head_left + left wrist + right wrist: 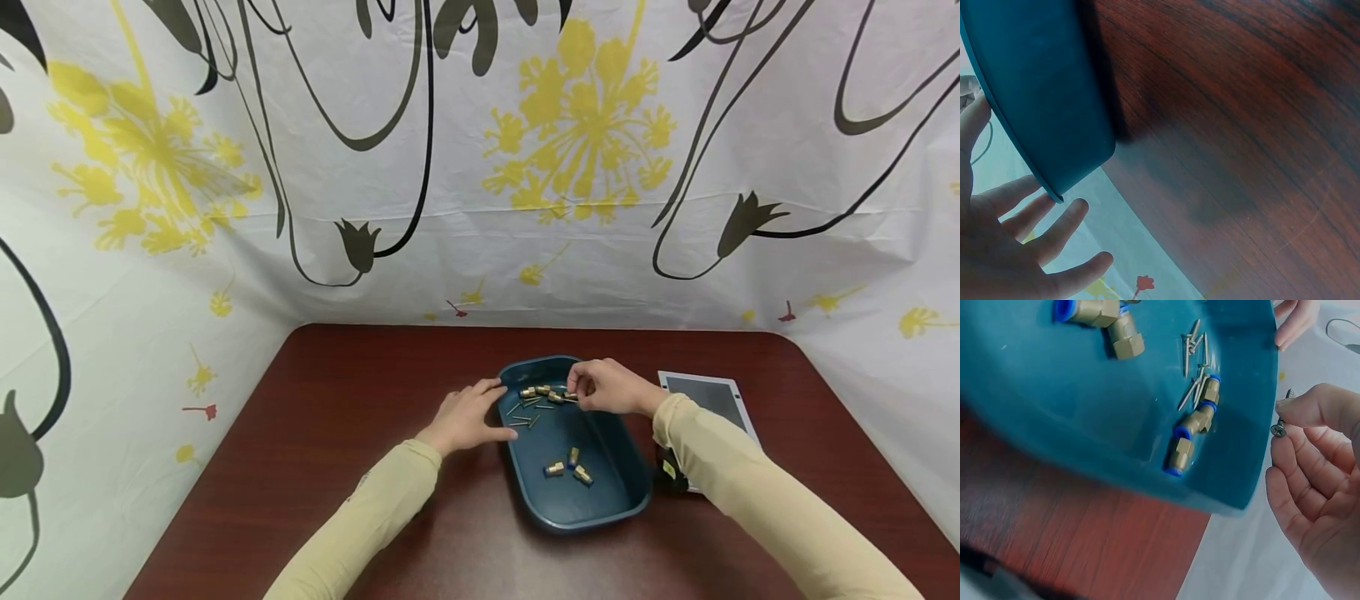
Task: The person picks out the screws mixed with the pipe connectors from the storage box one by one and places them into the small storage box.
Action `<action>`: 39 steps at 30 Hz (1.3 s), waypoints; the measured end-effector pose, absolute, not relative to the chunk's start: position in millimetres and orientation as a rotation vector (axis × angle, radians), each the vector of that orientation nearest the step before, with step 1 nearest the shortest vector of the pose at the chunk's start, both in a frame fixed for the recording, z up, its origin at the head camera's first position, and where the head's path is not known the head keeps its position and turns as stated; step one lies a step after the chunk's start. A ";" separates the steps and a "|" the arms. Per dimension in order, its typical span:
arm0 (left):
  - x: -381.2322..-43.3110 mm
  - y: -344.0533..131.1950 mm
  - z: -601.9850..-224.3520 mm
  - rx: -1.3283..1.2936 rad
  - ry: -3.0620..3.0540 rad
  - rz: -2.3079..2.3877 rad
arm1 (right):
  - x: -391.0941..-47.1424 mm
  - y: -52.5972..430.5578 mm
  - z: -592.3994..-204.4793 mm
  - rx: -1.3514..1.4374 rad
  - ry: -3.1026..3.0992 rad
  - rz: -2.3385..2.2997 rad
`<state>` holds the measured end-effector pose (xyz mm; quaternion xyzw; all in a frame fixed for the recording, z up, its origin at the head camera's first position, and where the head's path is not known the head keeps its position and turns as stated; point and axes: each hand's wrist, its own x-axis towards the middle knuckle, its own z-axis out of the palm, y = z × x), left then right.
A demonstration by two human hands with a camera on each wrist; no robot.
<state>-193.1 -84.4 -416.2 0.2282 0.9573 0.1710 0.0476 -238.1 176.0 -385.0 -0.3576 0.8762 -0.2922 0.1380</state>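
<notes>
A blue plastic tray lies on the table. My right hand is over its far right part, pinching a small screw between thumb and forefinger, the cross-slotted head showing in the right wrist view. My left hand rests at the tray's left rim, fingers spread and fairly straight; the left wrist view shows those fingers along the rim. Towards the tray's far end lie several loose screws beside brass fittings with blue ends. Three more brass fittings sit in the near half.
Right of the tray, a white-framed flat device with a grey screen lies partly under the right sleeve. Against the tray's right side is a black object with a yellow-green label. Behind the dark red wooden table hangs a flower-patterned cloth.
</notes>
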 end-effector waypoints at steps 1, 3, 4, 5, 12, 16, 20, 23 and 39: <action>-193.0 -84.4 -416.3 0.695 2.918 0.522 | -237.4 178.2 -384.3 -1.031 2.537 -0.844; -193.0 -84.2 -416.3 0.697 2.919 0.526 | -236.3 182.6 -383.0 -1.022 2.550 -0.837; -193.0 -84.1 -416.3 0.699 2.921 0.523 | -235.6 184.9 -382.3 -1.016 2.560 -0.829; -193.0 -83.9 -416.2 0.699 2.920 0.522 | -235.1 187.3 -381.5 -1.017 2.567 -0.824; -193.1 -83.8 -415.5 0.683 2.920 0.505 | -231.0 202.5 -374.0 -0.977 2.615 -0.817; -193.1 -84.0 -414.9 0.696 2.919 0.506 | -228.3 213.1 -371.8 -0.973 2.646 -0.816; -192.5 -84.1 -414.6 0.703 2.918 0.517 | -225.6 225.5 -370.8 -0.959 2.671 -0.827; -192.4 -83.8 -414.9 0.705 2.922 0.517 | -223.7 234.6 -369.1 -0.922 2.688 -0.839; -192.1 -83.9 -415.0 0.702 2.926 0.512 | -214.5 279.0 -369.3 -0.811 2.762 -0.877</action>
